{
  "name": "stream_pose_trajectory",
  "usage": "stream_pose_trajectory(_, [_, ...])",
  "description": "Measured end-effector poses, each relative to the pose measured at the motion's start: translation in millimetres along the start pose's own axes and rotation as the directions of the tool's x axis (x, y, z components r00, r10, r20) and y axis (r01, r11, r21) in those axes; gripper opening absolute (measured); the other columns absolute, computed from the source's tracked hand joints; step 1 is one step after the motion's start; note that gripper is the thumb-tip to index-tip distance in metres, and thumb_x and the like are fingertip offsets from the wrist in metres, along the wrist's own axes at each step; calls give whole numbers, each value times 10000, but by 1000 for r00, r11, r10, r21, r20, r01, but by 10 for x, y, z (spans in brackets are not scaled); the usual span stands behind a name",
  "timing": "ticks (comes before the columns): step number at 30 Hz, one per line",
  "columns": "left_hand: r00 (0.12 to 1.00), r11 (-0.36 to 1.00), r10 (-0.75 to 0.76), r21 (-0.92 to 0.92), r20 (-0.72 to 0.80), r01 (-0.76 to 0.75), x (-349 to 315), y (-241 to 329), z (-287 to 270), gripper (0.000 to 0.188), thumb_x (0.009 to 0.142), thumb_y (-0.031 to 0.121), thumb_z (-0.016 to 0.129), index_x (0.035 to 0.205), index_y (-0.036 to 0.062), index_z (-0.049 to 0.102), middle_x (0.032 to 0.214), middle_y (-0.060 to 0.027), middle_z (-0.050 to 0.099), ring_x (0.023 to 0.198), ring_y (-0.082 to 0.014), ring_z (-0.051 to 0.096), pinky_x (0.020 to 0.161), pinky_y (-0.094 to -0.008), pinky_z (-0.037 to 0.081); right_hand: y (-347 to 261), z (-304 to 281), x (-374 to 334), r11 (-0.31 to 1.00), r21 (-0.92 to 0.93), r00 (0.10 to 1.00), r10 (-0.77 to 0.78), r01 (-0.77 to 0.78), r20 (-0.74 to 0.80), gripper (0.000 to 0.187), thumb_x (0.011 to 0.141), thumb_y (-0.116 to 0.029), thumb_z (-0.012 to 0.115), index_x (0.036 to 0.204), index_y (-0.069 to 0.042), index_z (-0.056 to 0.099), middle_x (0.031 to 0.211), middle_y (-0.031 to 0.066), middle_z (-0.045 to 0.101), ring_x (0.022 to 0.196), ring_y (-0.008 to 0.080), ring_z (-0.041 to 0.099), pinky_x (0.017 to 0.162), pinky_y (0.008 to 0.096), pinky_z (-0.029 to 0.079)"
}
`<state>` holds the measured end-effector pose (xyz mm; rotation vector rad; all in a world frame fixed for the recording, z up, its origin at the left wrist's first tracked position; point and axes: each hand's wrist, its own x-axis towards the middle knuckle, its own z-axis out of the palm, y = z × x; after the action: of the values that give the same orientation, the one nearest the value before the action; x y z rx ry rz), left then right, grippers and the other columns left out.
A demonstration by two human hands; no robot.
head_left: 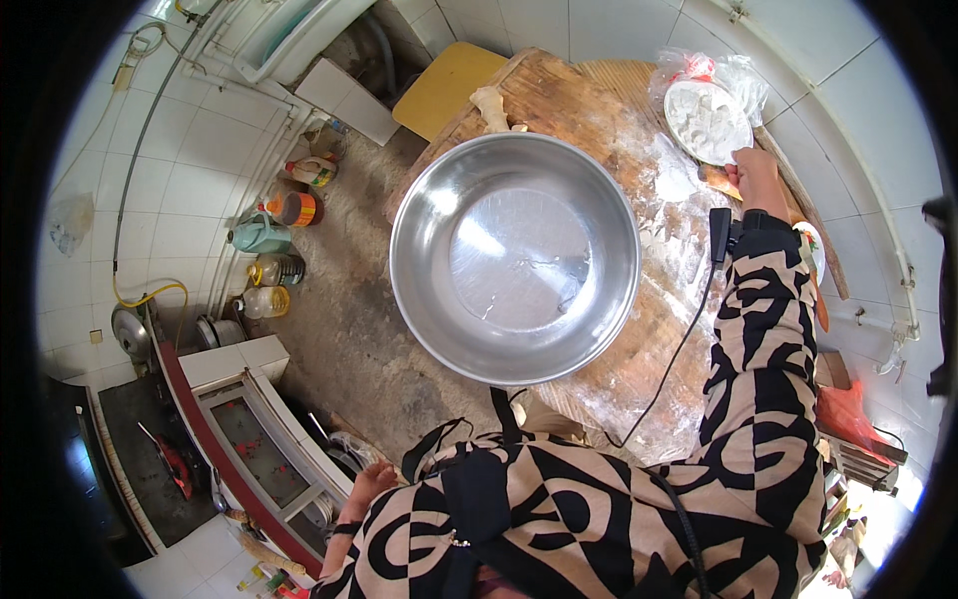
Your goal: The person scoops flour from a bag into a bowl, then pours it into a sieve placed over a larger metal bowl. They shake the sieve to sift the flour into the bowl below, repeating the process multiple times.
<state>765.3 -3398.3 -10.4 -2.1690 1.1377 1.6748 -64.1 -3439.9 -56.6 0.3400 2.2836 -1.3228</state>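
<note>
My right hand [755, 178] reaches to the far right of the wooden tabletop, its fingers curled at the near rim of a white bowl [709, 118] heaped with white powder that looks like flour. The thumb and fingertips meet the bowl's edge. Low at my left side hangs my left hand [372, 483], its fingers folded in and nothing visible in them. A wide, shiny steel basin [514, 344] sits in front of me with a few wet streaks on its bottom. Behind its far rim lies a knobbly piece of ginger [490, 108].
White powder dusts the wooden tabletop [659, 290] right of the basin, where a black cable [671, 364] runs. Clear plastic bags [740, 84] crowd the bowl. A yellow stool [446, 90] stands behind; bottles [296, 210] line the left wall. A stove [150, 469] is at lower left.
</note>
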Motion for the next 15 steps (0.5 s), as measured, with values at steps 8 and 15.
stream_pose_trajectory(8, [1000,997,3,73,23,-5,106,261,-26,340,881,250,584,1062,-39,582,854,-86,639,762,-159,609,685,-286,497,-51,-252,-331,985,157,997,-58,65,-54,124,765,-22,586,853,65,580,674,128,586,521,192,572,396,264,411])
stream_pose_trajectory(15, [993,967,102,230,58,-113,561,404,-255,319,866,237,607,1038,-32,602,851,-82,644,772,-162,609,692,-297,496,25,-976,-1244,922,333,980,-184,199,-75,120,766,-43,613,799,62,565,611,133,568,425,157,486,374,273,370])
